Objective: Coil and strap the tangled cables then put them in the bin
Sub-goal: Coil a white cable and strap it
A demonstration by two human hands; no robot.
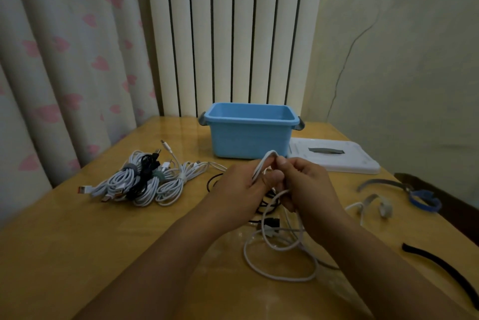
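Both hands, left [239,185] and right [303,185], pinch a white cable [261,167] folded between them to coil it, bin [250,130] just beyond

I see bare table [77,255] at near left. Strapped coils [140,182] crowd the far left, loose cable [280,262] lies underhand, straps [438,265] litter the right; the bin [250,133] stands open-topped behind.

The left hand [239,185] and right hand [302,185] are held together, fingers curled, forearms extended forward.
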